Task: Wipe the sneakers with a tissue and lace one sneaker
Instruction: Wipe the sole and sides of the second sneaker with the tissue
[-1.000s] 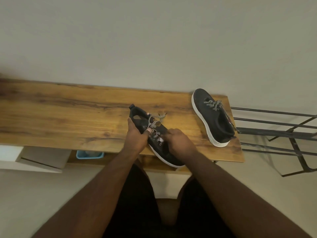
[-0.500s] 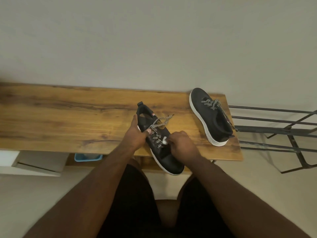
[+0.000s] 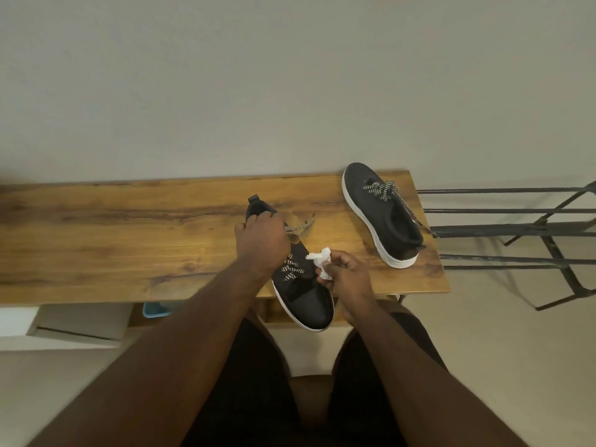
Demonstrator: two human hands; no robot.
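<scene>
A black sneaker (image 3: pixel 306 301) with a white sole and striped laces lies on the wooden table (image 3: pixel 129 240), its toe hanging over the front edge. My left hand (image 3: pixel 261 240) grips it at the collar, near the heel. My right hand (image 3: pixel 346 279) is beside the sneaker's right side and holds a crumpled white tissue (image 3: pixel 321 261) just above the laces. A second black sneaker (image 3: pixel 380 217) lies at the table's right end, toe toward the wall, loosely laced.
A black metal rack (image 3: pixel 516 230) stands right of the table. A blue tub (image 3: pixel 156 309) and a white box (image 3: pixel 64 321) sit under the table's front edge on the left. A plain wall runs behind the table.
My left hand has moved up from the lace area to the sneaker's collar. My right hand has lifted off the laces, with the white tissue now showing in its fingers.
</scene>
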